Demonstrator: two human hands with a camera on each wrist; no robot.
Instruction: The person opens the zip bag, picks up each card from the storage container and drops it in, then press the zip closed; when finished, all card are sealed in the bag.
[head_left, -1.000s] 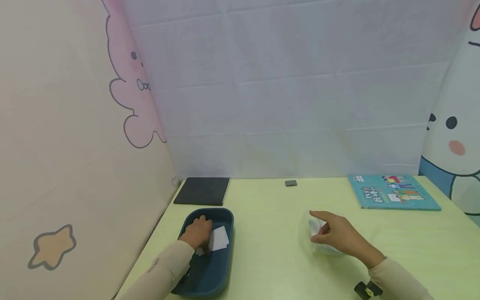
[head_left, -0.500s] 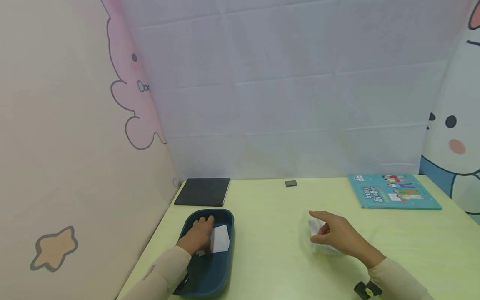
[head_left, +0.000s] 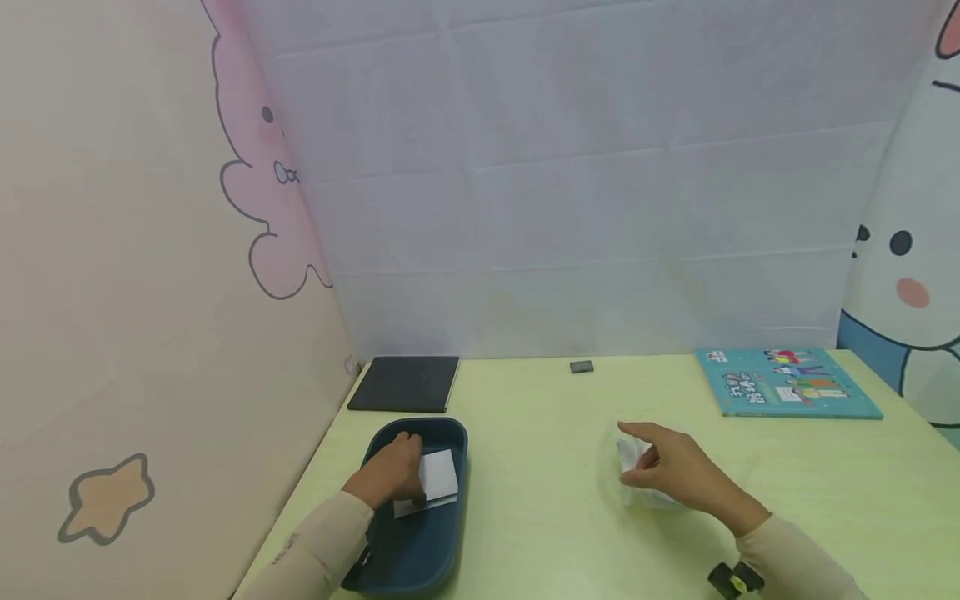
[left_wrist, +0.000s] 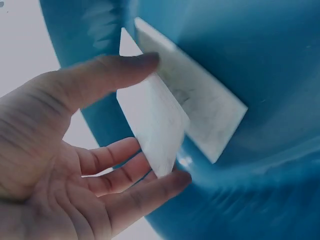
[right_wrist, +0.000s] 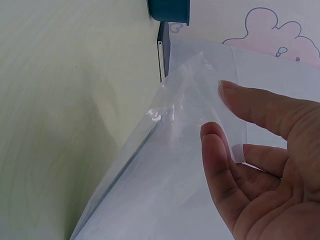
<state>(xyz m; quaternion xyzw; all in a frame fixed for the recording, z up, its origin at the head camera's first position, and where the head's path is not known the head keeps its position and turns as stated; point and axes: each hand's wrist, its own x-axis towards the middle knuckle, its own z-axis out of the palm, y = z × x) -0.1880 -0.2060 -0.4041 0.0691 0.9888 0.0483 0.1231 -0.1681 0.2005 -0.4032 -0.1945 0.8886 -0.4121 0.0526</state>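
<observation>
A tray (head_left: 390,558) sits near the left on the table (head_left: 540,500), with two cards (head_left: 437,475) in it. Behind it lies a pad (head_left: 405,383). A bag (head_left: 637,479) lies right of centre; a book (head_left: 787,383) far right.

Two hands in view: left hand (head_left: 392,475), right hand (head_left: 675,472). One dark blue tray (head_left: 420,550). Two white cards in tray: upper card (left_wrist: 152,127) pinched between left thumb and fingers, lower card (left_wrist: 200,107) lying on tray floor. One clear plastic bag (right_wrist: 165,190) at right hand. One black pad (head_left: 405,382). One small grey block (head_left: 581,366). One teal book (head_left: 786,382). One green table (head_left: 540,467).
</observation>
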